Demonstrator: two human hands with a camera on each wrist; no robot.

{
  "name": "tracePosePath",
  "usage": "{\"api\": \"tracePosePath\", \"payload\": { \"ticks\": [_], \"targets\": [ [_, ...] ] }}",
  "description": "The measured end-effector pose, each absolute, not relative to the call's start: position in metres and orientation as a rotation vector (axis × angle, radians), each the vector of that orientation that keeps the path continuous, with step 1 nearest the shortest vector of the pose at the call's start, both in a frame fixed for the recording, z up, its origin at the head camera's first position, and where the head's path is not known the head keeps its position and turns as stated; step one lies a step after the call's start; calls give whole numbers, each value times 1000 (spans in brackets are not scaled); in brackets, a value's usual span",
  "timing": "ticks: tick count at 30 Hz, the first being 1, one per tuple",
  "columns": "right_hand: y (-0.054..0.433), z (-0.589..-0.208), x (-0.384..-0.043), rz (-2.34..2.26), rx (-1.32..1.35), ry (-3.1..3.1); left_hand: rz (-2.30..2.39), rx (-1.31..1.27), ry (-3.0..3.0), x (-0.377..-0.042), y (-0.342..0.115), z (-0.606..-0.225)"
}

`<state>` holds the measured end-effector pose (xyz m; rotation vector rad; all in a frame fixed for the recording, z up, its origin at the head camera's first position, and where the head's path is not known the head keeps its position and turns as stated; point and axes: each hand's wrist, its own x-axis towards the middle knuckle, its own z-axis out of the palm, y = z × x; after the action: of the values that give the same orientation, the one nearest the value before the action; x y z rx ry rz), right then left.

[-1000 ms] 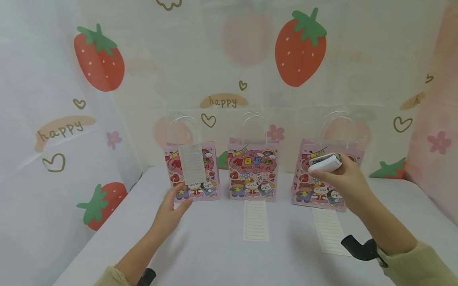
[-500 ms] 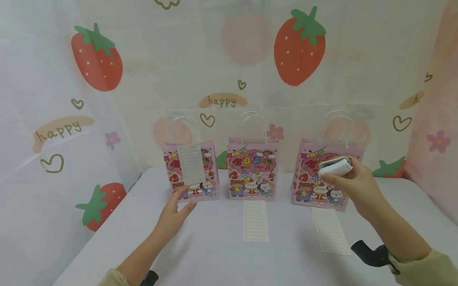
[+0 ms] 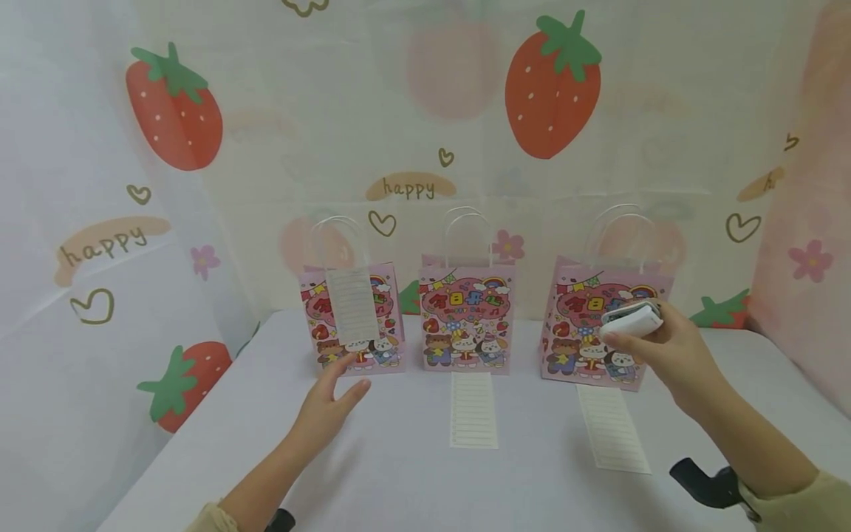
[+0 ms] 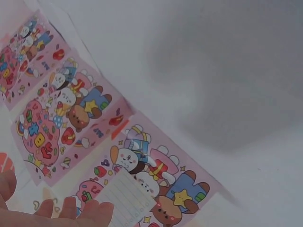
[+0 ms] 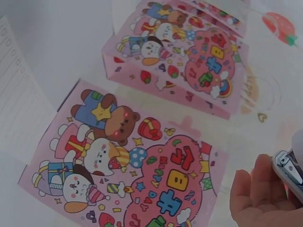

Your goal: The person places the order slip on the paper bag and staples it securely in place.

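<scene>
My right hand [image 3: 678, 355] grips a small white stapler [image 3: 631, 320], held in front of the right pink gift bag [image 3: 561, 347]. The stapler's metal inside [image 5: 289, 165] shows at the edge of the right wrist view. My left hand [image 3: 326, 406] holds nothing; its fingers reach loosely just below the left gift bag [image 3: 388, 355]. A lined paper slip [image 3: 352, 304] hangs against that bag's front, up near the handle. In the left wrist view, the fingertips [image 4: 102, 213] appear close to the slip; I cannot tell whether they touch it.
Between the other two stands a middle gift bag [image 3: 467, 318]. One lined slip [image 3: 474, 410] lies before it, and another slip [image 3: 613, 428] before the right bag. A white cloth covers the table [image 3: 412, 488], with a strawberry-print backdrop [image 3: 399, 111] behind.
The right hand has drawn to the right and slightly down with the stapler. My left hand has shifted slightly right and down, away from the slip. Bags and slips look unchanged.
</scene>
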<state>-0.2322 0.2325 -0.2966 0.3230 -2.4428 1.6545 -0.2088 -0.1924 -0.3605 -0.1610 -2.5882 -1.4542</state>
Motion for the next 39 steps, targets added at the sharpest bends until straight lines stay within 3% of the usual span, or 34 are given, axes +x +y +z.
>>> {"api": "tracePosePath", "payload": {
  "ticks": [15, 39],
  "targets": [
    [253, -316, -228, 1564, 320, -2480, -1471, -208, -2577, -210, -188, -361],
    [277, -337, -220, 1361, 97, -2668, -1463, -237, -2632, -213, -175, -371]
  ]
}}
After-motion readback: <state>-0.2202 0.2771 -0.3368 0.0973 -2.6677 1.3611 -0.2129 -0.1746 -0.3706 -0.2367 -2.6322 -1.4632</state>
